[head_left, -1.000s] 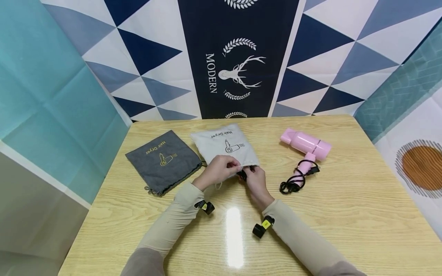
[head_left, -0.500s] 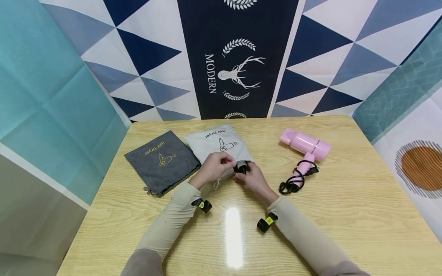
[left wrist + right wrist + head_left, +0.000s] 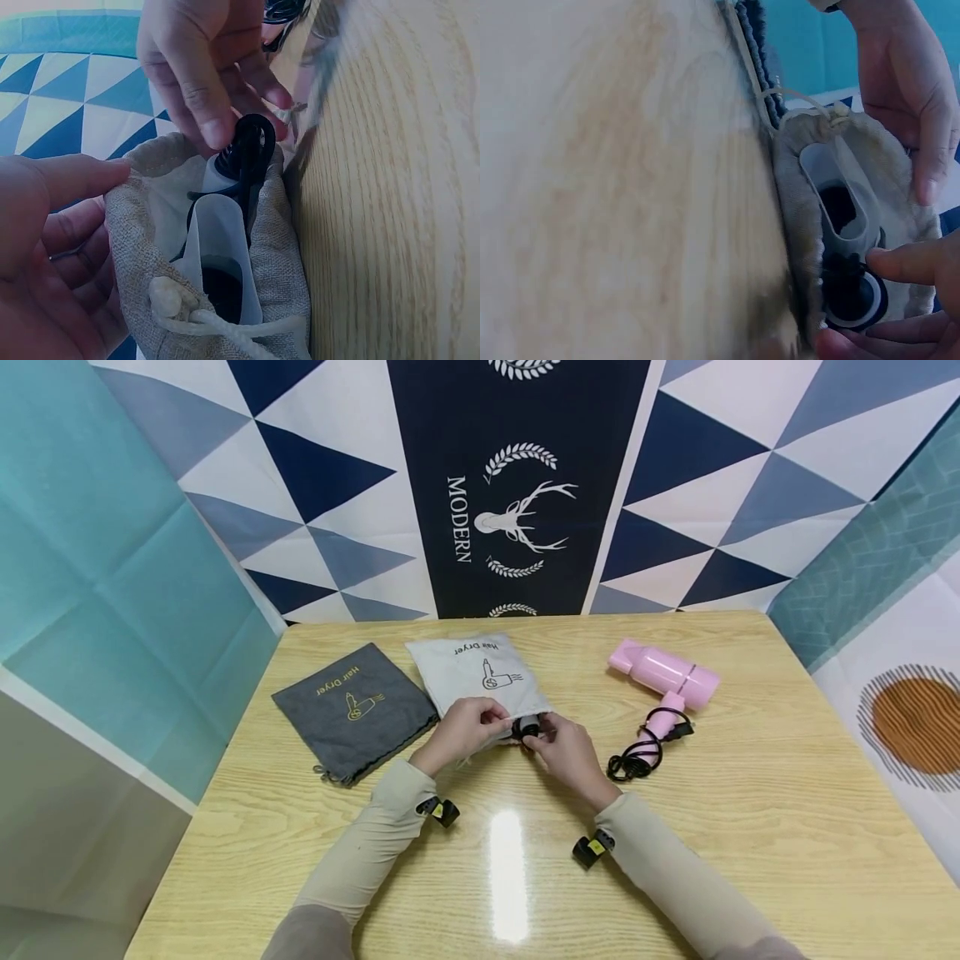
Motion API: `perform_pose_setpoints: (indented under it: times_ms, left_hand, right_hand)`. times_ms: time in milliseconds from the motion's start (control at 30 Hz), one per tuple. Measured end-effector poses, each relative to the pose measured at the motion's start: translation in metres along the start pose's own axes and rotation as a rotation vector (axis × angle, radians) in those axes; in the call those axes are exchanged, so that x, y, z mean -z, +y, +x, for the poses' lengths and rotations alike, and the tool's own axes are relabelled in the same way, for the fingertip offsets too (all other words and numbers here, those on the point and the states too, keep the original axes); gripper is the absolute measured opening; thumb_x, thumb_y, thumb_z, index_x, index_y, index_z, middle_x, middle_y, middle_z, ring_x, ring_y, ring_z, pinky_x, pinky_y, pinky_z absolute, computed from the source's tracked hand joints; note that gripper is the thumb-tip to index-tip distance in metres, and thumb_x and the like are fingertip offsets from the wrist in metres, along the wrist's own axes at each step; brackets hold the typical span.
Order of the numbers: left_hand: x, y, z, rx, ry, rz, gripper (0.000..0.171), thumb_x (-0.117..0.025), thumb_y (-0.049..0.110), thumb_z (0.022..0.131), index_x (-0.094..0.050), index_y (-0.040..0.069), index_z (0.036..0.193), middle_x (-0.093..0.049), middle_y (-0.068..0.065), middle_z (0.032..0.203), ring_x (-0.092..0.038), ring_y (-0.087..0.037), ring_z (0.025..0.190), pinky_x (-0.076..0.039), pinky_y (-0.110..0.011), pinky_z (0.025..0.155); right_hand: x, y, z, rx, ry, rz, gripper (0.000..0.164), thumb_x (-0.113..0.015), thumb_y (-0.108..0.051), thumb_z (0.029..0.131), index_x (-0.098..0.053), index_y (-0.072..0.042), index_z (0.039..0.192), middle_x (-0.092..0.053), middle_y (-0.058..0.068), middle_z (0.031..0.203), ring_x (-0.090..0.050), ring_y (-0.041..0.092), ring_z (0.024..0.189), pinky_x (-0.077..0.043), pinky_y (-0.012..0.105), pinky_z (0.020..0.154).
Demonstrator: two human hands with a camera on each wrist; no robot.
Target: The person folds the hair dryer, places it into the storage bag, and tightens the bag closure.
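A light grey drawstring bag [image 3: 472, 672] printed "Hair Dryer" lies at the table's back middle, its mouth facing the person. My left hand [image 3: 467, 731] pinches the bag's rim between thumb and fingers. Inside the mouth sits a hair dryer; its pale oval nozzle [image 3: 231, 214] and black cord [image 3: 251, 146] show in the left wrist view, while the bag hides the rest. My right hand [image 3: 568, 752] holds the dryer's handle end [image 3: 529, 725], thumb on one side and fingers on the other, as the right wrist view also shows at the black end [image 3: 851, 300].
A dark grey "Hair Dryer" bag [image 3: 356, 710] lies flat to the left, close to the light bag. On the right lies a pink hair dryer [image 3: 667, 672] with a black cord [image 3: 637, 764] wound about its handle. Patterned cloth [image 3: 330, 468] hangs behind the table [image 3: 675, 860].
The dryer's grey handle end has come into view at the bag's mouth. My right wrist has swung rightward. The light bag shifted left, then slightly back; my left hand stays on its rim.
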State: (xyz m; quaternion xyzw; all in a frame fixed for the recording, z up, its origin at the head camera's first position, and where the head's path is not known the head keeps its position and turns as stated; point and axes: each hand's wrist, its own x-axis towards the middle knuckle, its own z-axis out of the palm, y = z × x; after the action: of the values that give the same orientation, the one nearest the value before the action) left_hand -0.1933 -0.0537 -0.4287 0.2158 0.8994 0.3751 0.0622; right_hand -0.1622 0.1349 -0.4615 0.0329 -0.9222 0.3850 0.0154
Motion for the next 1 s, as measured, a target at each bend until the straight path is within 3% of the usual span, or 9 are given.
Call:
perform_pose_setpoints:
  times_ms: [67, 300, 400, 567, 667, 833, 933, 1000]
  left_hand:
    - [0.0, 0.0, 0.0, 0.004, -0.002, 0.005, 0.014, -0.067, 0.024, 0.093, -0.072, 0.011, 0.091, -0.068, 0.0, 0.08, -0.057, -0.006, 0.07, -0.046, -0.021, 0.067]
    - [-0.002, -0.001, -0.001, 0.028, -0.031, -0.015, 0.009, -0.067, 0.019, 0.092, -0.071, 0.011, 0.091, -0.067, 0.0, 0.081, -0.056, -0.006, 0.069, -0.045, -0.02, 0.064]
    - [-0.003, 0.0, -0.001, 0.026, -0.036, -0.015, 0.008, -0.069, 0.018, 0.091, -0.07, 0.01, 0.091, -0.067, 0.0, 0.081, -0.056, -0.007, 0.069, -0.045, -0.019, 0.063]
    - [-0.003, 0.0, -0.001, 0.014, -0.026, -0.013, 0.007, -0.069, 0.017, 0.09, -0.07, 0.01, 0.09, -0.066, 0.0, 0.08, -0.056, -0.007, 0.069, -0.045, -0.019, 0.063]
    - [-0.004, -0.001, -0.002, 0.008, -0.019, -0.009, 0.007, -0.069, 0.017, 0.09, -0.07, 0.01, 0.09, -0.066, 0.0, 0.079, -0.055, -0.006, 0.068, -0.044, -0.019, 0.063]
    - [-0.005, -0.001, -0.003, -0.012, -0.008, 0.01, 0.007, -0.069, 0.017, 0.09, -0.07, 0.01, 0.09, -0.066, 0.0, 0.079, -0.055, -0.006, 0.069, -0.044, -0.019, 0.063]
    - [-0.006, -0.001, -0.003, -0.022, -0.002, 0.025, 0.007, -0.069, 0.017, 0.091, -0.07, 0.01, 0.09, -0.066, 0.0, 0.08, -0.055, -0.007, 0.069, -0.045, -0.019, 0.064]
    - [-0.006, -0.001, -0.004, -0.024, -0.002, 0.032, 0.007, -0.068, 0.017, 0.091, -0.07, 0.01, 0.09, -0.066, 0.0, 0.08, -0.055, -0.007, 0.07, -0.045, -0.019, 0.065]
  right_hand:
    - [0.002, 0.0, 0.001, 0.006, 0.025, 0.003, 0.034, -0.073, -0.018, 0.086, -0.065, 0.005, 0.11, -0.071, 0.019, 0.098, -0.067, 0.026, 0.081, -0.055, 0.04, 0.074]
    - [0.008, -0.002, 0.001, -0.044, 0.102, 0.036, 0.022, -0.076, -0.017, 0.084, -0.062, -0.001, 0.09, -0.067, 0.014, 0.083, -0.061, 0.021, 0.07, -0.047, 0.028, 0.062]
    - [0.01, -0.002, 0.003, -0.071, 0.119, 0.026, 0.027, -0.077, -0.019, 0.083, -0.059, 0.0, 0.093, -0.063, 0.016, 0.09, -0.059, 0.025, 0.077, -0.046, 0.032, 0.067]
    - [0.014, -0.001, 0.008, -0.109, 0.028, -0.033, 0.065, -0.077, -0.025, 0.083, -0.047, 0.004, 0.132, -0.05, 0.025, 0.121, -0.056, 0.038, 0.102, -0.048, 0.048, 0.086]
    - [0.015, 0.0, 0.011, -0.091, -0.041, -0.053, 0.079, -0.076, -0.026, 0.084, -0.036, 0.005, 0.144, -0.047, 0.03, 0.133, -0.053, 0.045, 0.115, -0.046, 0.055, 0.096]
    - [0.016, 0.002, 0.013, -0.052, -0.087, -0.054, 0.07, -0.074, -0.024, 0.086, -0.043, 0.004, 0.142, -0.053, 0.029, 0.135, -0.054, 0.043, 0.12, -0.043, 0.055, 0.102]
    - [0.015, 0.003, 0.016, -0.037, -0.105, -0.079, 0.064, -0.072, -0.027, 0.088, -0.047, 0.004, 0.139, -0.06, 0.026, 0.127, -0.06, 0.038, 0.11, -0.046, 0.053, 0.096]
    - [0.015, 0.003, 0.017, -0.033, -0.115, -0.107, 0.054, -0.07, -0.03, 0.089, -0.056, 0.003, 0.129, -0.066, 0.023, 0.111, -0.062, 0.034, 0.097, -0.05, 0.047, 0.085]
